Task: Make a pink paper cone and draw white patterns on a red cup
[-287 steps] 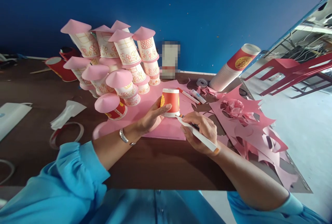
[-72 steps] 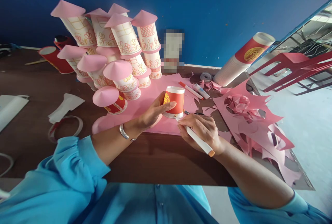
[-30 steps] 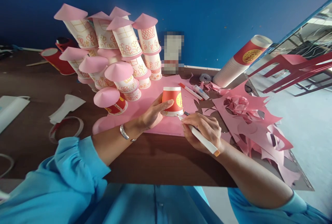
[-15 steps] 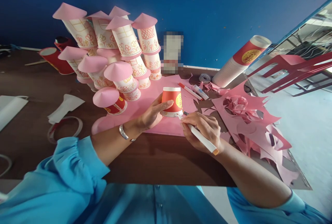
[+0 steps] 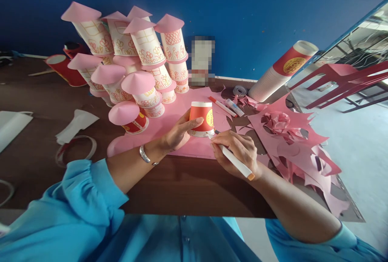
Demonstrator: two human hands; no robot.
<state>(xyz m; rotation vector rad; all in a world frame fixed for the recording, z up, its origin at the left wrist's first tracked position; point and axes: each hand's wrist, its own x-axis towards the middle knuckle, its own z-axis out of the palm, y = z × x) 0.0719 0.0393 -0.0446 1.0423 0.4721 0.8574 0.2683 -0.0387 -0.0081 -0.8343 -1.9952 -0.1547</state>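
Note:
My left hand [image 5: 181, 132] grips a red paper cup [image 5: 197, 112] with a yellow emblem, its wider white rim downward. In my right hand [image 5: 238, 153] is a white marker pen [image 5: 236, 162] with an orange end, held in a writing grip. Its tip meets the white band near the cup's lower rim. Beneath the cup lies a sheet of pink paper [image 5: 157, 136]. Close by on the left is a red cup [image 5: 136, 124] with a pink cone roof. Beyond it rise several stacked white cup towers [image 5: 148, 49] with drawn flowers and pink cones.
Behind the cup lie a red-capped marker [image 5: 222, 106] and a glue stick [image 5: 234, 107]. A leaning stack of paper cups [image 5: 281, 72] stands at the right, beside pink paper scraps [image 5: 291, 140]. Tape rolls [image 5: 76, 151] and white paper [image 5: 77, 124] lie left. A red stool [image 5: 342, 76] stands beyond the table.
Almost nothing differs. The right hand and marker have shifted very slightly at the cup's lower edge, while the left hand keeps its hold.

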